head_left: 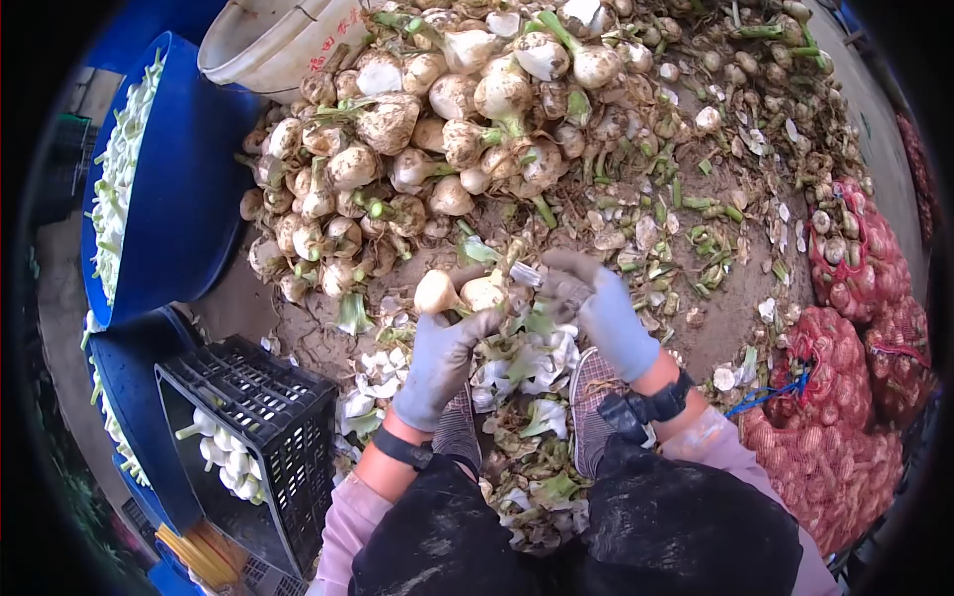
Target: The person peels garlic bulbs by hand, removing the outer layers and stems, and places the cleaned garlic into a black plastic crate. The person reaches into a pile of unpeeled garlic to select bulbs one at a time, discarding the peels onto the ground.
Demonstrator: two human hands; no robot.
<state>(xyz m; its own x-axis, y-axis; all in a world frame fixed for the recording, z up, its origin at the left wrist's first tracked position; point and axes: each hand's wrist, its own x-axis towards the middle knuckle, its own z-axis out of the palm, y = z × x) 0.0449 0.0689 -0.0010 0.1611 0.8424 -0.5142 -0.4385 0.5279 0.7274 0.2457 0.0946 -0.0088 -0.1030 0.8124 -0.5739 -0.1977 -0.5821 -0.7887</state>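
Garlic, two bulbs at the centre: a pale, rounded garlic bulb [437, 291] sits clamped in the grey-gloved left hand [442, 363], fingers curled up around its underside, with a second pale bulb [484, 293] touching it on the right. Grey-gloved right hand [606, 313] meets it from the other side, fingertips pinched together on a small pale scrap [524, 273] at the top of the second bulb; what the scrap is cannot be told. Both bulbs are held above the knees, over a litter of white and green peelings [527, 368] lying around a pair of checked shoes [596, 382]. Beyond the hands, a big heap of muddy, stalked garlic [417, 149] on the dirt floor. Left of the person, a black plastic lattice crate [278, 397] holding cleaned white bulbs [224, 452]; behind it a large blue plastic tub [189, 199]. White bucket [268, 45] at the heap's far edge. Red mesh sacks [845, 397], filled, on the right.
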